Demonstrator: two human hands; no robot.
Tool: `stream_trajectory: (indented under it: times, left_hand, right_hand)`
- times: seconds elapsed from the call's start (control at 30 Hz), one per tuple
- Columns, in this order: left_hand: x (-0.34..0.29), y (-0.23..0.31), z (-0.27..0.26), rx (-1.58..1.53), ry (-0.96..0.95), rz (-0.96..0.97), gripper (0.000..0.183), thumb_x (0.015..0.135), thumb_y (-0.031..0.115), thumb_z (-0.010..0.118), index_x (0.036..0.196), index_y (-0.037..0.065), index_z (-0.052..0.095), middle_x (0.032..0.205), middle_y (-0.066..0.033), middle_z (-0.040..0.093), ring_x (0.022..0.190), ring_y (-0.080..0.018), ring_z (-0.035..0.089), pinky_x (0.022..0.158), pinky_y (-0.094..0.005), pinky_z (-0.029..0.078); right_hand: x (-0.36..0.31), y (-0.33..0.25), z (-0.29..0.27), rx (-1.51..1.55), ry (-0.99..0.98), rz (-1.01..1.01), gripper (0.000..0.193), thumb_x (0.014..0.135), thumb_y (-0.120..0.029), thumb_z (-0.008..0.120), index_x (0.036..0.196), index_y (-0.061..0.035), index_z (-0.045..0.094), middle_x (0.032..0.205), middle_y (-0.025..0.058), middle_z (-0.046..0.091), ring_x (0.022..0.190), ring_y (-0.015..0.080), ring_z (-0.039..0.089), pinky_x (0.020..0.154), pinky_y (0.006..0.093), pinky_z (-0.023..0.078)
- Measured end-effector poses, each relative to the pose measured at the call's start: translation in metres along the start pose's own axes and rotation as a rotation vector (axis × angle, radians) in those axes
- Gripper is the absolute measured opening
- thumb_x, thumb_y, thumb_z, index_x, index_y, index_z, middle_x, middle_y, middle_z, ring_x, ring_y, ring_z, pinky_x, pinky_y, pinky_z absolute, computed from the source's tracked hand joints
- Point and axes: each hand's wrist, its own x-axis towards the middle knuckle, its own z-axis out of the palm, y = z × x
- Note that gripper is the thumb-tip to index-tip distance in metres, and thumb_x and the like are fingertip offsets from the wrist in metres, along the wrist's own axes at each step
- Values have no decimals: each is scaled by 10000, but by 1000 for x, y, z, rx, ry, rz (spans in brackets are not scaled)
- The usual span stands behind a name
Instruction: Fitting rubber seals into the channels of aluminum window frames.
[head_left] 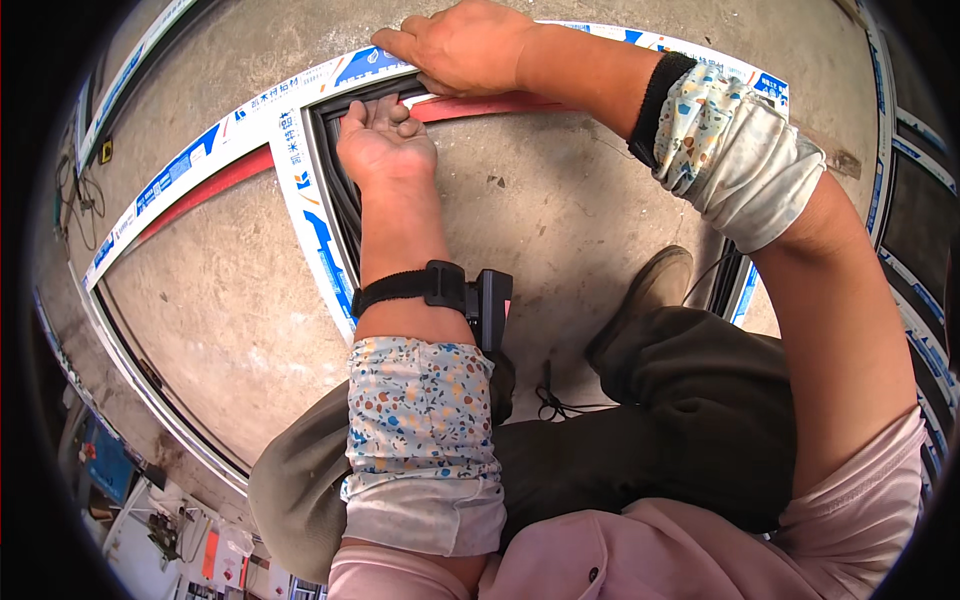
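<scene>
A large window frame [305,190], wrapped in white and blue protective film, stands around my legs. My right hand [465,45] lies over its far bar, fingers across the top and thumb down the near side, gripping it. Just below, my left hand [390,145] is turned palm up in the inner corner where the upright bar meets the far bar. Its fingers are curled against the corner; what they hold, if anything, is hidden. Black strips, apparently rubber seal [347,215], run along the upright bar's inner side below that hand. A red strip [480,106] lines the far bar's inner side.
My shoe [660,280] rests on the concrete floor [560,210] inside the frame, near a thin black cable [555,405]. More film-wrapped frames [915,150] stand at the right, and another bar [135,65] at upper left. A blue object [108,465] and clutter lie lower left.
</scene>
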Motion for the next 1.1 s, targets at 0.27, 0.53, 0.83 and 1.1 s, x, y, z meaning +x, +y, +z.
stream_trajectory:
  times: [0.27,0.53,0.83,1.1]
  left_hand:
    - [7,0,-6,19,-30,-98,213,1031,227,394,1064,47,502,971,-61,616,645,-112,451,538,-232,329]
    - [-3,2,6,34,54,-47,196,1024,205,368,1010,87,524,912,3,627,634,-89,467,530,-233,313]
    - [-4,-2,8,19,37,-30,231,992,225,373,1005,124,580,865,53,625,590,-86,421,519,-228,294]
    - [-13,-4,14,6,68,6,285,1012,267,316,1044,125,561,852,31,621,594,-102,451,516,-236,312]
  right_hand:
    - [20,-15,8,39,87,53,309,888,-220,551,1125,-29,601,1036,170,686,930,330,694,786,425,560]
    - [25,-23,5,31,94,37,281,879,-205,544,1079,-24,623,1020,172,700,909,321,703,769,414,567]
    - [46,-28,1,138,-18,75,292,896,-188,511,1103,-19,629,1071,159,702,953,320,698,807,437,562]
    - [58,-34,13,79,75,56,272,870,-206,549,1070,-24,581,967,171,675,870,314,697,739,418,563]
